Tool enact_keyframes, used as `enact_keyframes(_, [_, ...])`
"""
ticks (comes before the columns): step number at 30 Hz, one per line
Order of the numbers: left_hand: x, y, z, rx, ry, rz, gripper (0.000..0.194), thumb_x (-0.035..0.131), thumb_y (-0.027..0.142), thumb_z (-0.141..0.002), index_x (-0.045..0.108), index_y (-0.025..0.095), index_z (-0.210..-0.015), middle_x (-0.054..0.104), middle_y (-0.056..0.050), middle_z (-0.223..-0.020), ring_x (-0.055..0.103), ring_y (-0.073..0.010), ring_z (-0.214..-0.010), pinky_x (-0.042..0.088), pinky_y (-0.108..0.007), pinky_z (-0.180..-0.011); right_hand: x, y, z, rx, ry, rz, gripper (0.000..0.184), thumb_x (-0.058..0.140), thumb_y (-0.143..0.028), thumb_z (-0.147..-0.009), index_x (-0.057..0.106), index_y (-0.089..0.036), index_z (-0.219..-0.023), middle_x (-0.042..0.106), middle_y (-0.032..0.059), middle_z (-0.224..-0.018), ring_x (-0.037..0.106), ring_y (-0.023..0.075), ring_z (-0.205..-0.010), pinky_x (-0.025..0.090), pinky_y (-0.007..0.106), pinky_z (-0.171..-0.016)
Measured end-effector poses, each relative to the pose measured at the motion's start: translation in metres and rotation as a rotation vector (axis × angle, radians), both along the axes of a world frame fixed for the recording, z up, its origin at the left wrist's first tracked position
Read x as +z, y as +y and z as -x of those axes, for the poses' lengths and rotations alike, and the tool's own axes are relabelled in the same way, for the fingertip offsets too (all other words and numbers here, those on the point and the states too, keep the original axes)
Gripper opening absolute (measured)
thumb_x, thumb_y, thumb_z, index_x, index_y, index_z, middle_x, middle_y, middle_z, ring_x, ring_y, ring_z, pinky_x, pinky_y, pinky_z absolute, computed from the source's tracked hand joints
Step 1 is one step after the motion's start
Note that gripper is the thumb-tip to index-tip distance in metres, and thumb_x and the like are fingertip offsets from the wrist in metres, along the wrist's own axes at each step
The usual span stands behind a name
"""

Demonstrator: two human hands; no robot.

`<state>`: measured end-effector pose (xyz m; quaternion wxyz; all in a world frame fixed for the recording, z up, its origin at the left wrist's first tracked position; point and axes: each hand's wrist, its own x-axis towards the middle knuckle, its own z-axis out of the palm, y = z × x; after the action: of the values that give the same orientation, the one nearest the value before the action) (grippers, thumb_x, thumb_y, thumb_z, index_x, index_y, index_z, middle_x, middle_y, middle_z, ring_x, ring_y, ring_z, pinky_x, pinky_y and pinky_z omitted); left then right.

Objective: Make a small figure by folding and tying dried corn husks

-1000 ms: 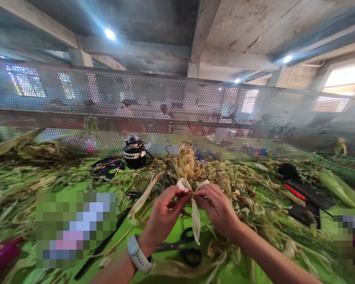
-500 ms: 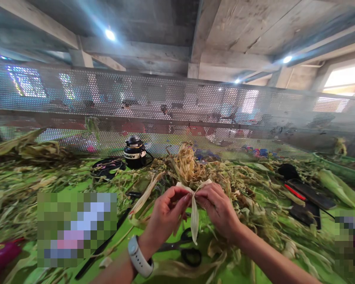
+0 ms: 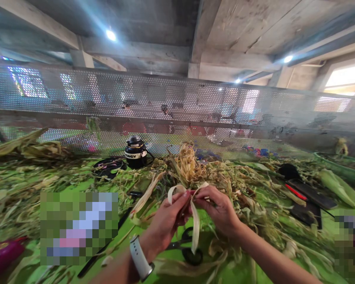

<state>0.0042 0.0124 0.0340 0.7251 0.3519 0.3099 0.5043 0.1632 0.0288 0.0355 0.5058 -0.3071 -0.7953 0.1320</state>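
Note:
Between my two hands is a pale corn husk strip (image 3: pixel 195 228), looped at the top with one end hanging down. My left hand (image 3: pixel 174 211), a white watch (image 3: pixel 140 256) on its wrist, pinches the strip between thumb and fingers. From the other side, my right hand (image 3: pixel 217 207) grips it with closed fingertips. The exact crossing of the strip is partly hidden by the fingers. Below the hands, black-handled scissors (image 3: pixel 193 256) lie on the green table (image 3: pixel 118 246). Just beyond stands a bundle of curled dry husk (image 3: pixel 187 161).
Husk scraps cover much of the table. A black jar-shaped container (image 3: pixel 135 153) stands at the back before a perforated metal screen (image 3: pixel 154 94). To the right lie a dark phone (image 3: pixel 316 195) and a green basket (image 3: pixel 337 167); a magenta object (image 3: pixel 8 252) is at left.
My left hand has turned, its fingers now curled further under the strip. A loop of the husk has risen above it, and the hanging end reaches lower.

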Motion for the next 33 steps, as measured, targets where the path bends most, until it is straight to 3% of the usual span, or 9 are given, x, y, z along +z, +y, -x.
enact_keyframes(4, [-0.002,0.0,0.0,0.036,0.034,0.003,0.022,0.074,0.035,-0.068,0.068,0.015,-0.075,0.061,0.001,-0.061,0.048,-0.004,-0.049,0.026,-0.014,-0.042,-0.003,0.003,-0.002,-0.122,0.056,0.118,0.014,0.062,-0.032,-0.082,0.06,-0.018,-0.078,0.065,0.0007,-0.073,0.06,0.0134,-0.068,0.048,0.024,-0.064])
enact_keyframes(10, [-0.001,0.0,0.0,0.056,0.015,0.045,0.023,0.075,0.037,-0.066,0.064,0.016,-0.066,0.06,0.002,-0.057,0.051,-0.0059,-0.049,0.028,-0.015,-0.041,-0.001,0.004,-0.002,-0.063,0.035,0.229,0.021,0.065,-0.036,-0.079,0.059,-0.017,-0.073,0.063,0.0003,-0.07,0.059,0.0133,-0.066,0.047,0.025,-0.064])
enact_keyframes(14, [0.0,-0.001,0.001,-0.02,-0.032,-0.038,0.017,0.074,0.03,-0.068,0.068,0.016,-0.073,0.061,0.002,-0.058,0.048,-0.0042,-0.046,0.023,-0.013,-0.036,-0.001,0.006,0.0,-0.013,0.063,0.324,0.022,0.065,-0.037,-0.079,0.06,-0.017,-0.071,0.063,0.0003,-0.069,0.057,0.0129,-0.066,0.046,0.025,-0.064])
enact_keyframes(17, [-0.001,-0.002,0.001,-0.059,-0.055,-0.015,0.017,0.071,0.031,-0.071,0.069,0.016,-0.08,0.066,-0.002,-0.066,0.054,-0.0062,-0.051,0.027,-0.013,-0.036,-0.001,0.007,0.0,-0.034,0.092,0.375,0.021,0.065,-0.036,-0.077,0.061,-0.016,-0.074,0.063,0.0011,-0.071,0.057,0.0143,-0.068,0.047,0.027,-0.066])
enact_keyframes(23, [-0.005,0.003,-0.001,0.068,-0.11,-0.001,0.02,0.072,0.028,-0.071,0.07,0.017,-0.087,0.072,-0.004,-0.08,0.066,-0.0139,-0.074,0.051,-0.021,-0.065,0.009,0.002,-0.006,-0.091,0.072,0.238,0.012,0.055,-0.03,-0.084,0.057,-0.018,-0.08,0.058,0.0026,-0.082,0.055,0.0157,-0.078,0.045,0.028,-0.071])
enact_keyframes(26, [-0.007,0.006,-0.003,0.139,-0.157,-0.027,0.021,0.075,0.027,-0.067,0.07,0.016,-0.084,0.073,-0.005,-0.081,0.066,-0.0171,-0.085,0.05,-0.026,-0.081,0.012,-0.003,-0.006,-0.086,-0.097,0.262,0.03,0.04,-0.033,-0.092,0.052,-0.018,-0.07,0.051,-0.0003,-0.069,0.049,0.0129,-0.066,0.041,0.024,-0.061])
enact_keyframes(29, [-0.01,0.008,-0.005,0.148,-0.178,-0.059,0.019,0.075,0.026,-0.067,0.07,0.015,-0.082,0.073,-0.006,-0.083,0.065,-0.0205,-0.093,0.048,-0.031,-0.088,0.007,-0.007,0.002,-0.054,-0.252,0.257,0.034,0.044,-0.037,-0.092,0.05,-0.018,-0.065,0.05,-0.0013,-0.065,0.046,0.0118,-0.061,0.039,0.023,-0.057])
enact_keyframes(33, [-0.009,0.008,-0.005,0.153,-0.161,-0.079,0.017,0.075,0.024,-0.066,0.07,0.014,-0.079,0.073,-0.007,-0.084,0.064,-0.0224,-0.096,0.047,-0.033,-0.091,0.0,-0.007,0.01,-0.023,-0.185,0.264,0.03,0.045,-0.033,-0.092,0.053,-0.017,-0.067,0.052,-0.0016,-0.065,0.045,0.0105,-0.061,0.038,0.021,-0.057])
